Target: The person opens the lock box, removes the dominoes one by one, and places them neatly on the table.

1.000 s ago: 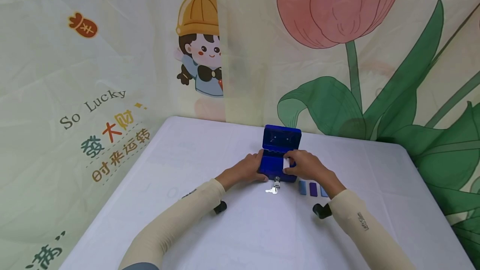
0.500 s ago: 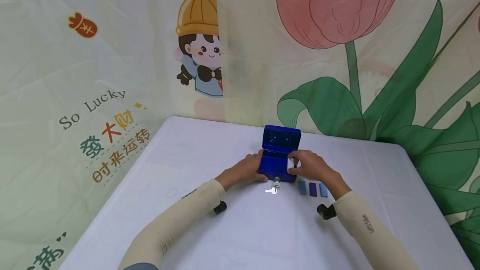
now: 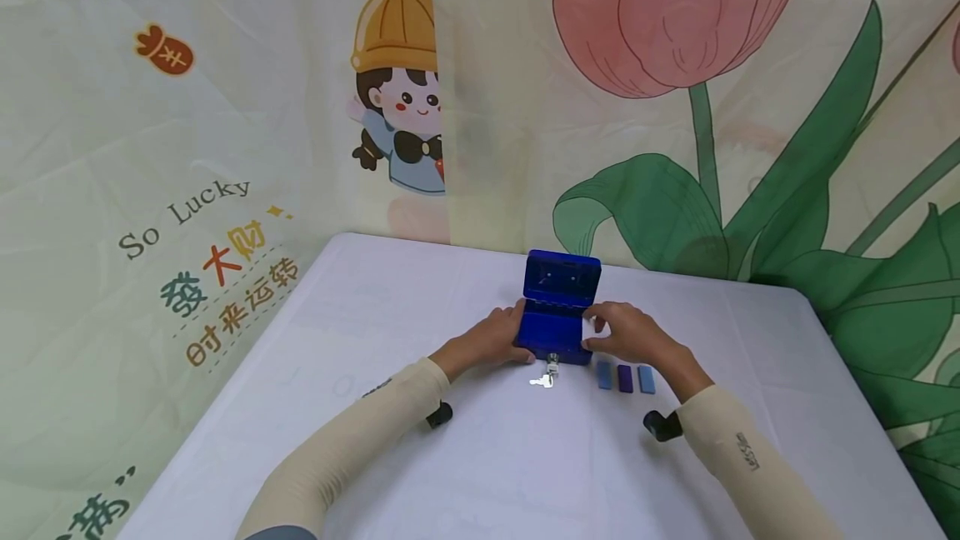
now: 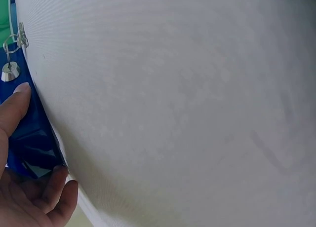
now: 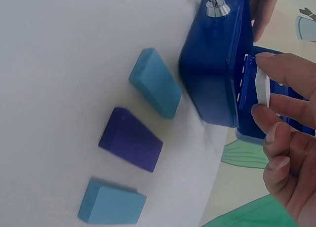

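Observation:
A dark blue cash box (image 3: pixel 551 332) stands with its lid (image 3: pixel 562 277) raised at the back. My left hand (image 3: pixel 497 335) holds the box by its left side; in the left wrist view the thumb lies along the front and the fingers curl at the side. At the box's right edge my right hand (image 3: pixel 628 332) pinches a thin white block (image 5: pixel 262 87) between thumb and fingers. Keys (image 3: pixel 542 382) hang from the lock (image 5: pixel 217 8) on the box front.
Right of the box lie a light blue block (image 3: pixel 604 375), a purple block (image 3: pixel 626 378) and another light blue block (image 3: pixel 647 379) in a row on the white table (image 3: pixel 480 473). A printed cloth (image 3: pixel 495 148) hangs behind the table.
My right hand has moved to the right with the white block, from over the box's inside to its right edge. The left hand and box stay in place.

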The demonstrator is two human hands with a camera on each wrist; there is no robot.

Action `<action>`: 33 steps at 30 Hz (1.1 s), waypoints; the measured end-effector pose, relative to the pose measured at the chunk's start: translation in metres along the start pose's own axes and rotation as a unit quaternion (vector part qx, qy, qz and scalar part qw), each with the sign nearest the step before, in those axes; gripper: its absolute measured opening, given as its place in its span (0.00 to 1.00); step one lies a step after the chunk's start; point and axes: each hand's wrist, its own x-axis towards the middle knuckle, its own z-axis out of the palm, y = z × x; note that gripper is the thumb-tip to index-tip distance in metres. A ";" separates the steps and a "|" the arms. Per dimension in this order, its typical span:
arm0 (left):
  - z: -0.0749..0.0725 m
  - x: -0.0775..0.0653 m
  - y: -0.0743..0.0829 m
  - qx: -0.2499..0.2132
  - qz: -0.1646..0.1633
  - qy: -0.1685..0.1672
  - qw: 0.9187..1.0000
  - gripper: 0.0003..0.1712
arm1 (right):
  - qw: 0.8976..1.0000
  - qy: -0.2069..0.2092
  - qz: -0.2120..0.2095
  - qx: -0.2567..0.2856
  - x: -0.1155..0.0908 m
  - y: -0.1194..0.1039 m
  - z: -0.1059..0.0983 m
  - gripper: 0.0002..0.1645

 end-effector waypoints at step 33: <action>0.001 0.002 -0.001 0.011 -0.004 -0.005 1.000 0.60 | 1.000 -0.002 0.011 -0.015 -0.019 0.030 -0.003 0.31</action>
